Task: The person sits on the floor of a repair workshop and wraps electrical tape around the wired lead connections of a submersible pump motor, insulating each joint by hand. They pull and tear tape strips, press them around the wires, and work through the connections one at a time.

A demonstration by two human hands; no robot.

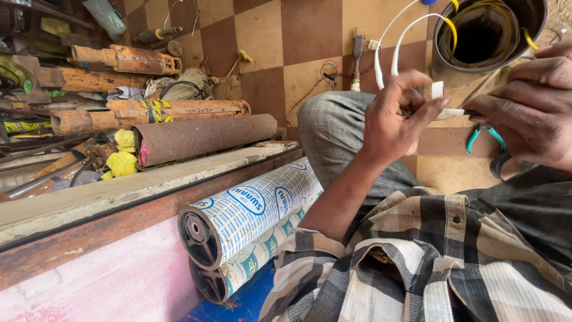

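I see my left hand (393, 122) pinching a small white tape strip (438, 90) beside 2 white insulated wires (387, 56); my right hand (530, 107) is closed around its thin tool. I'd keep the strip taut.

A thin white sleeve strip (445, 101) is being pinched level, just under two looping white wires (388, 56).

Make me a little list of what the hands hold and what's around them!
left hand: pinches white tape
right hand: grips the other end of the tape
wires: white, looping up behind the left hand
pliers: teal handles, on the floor under the right hand
rolls: two, stacked by the knee
pipes: rusty, on the ledge
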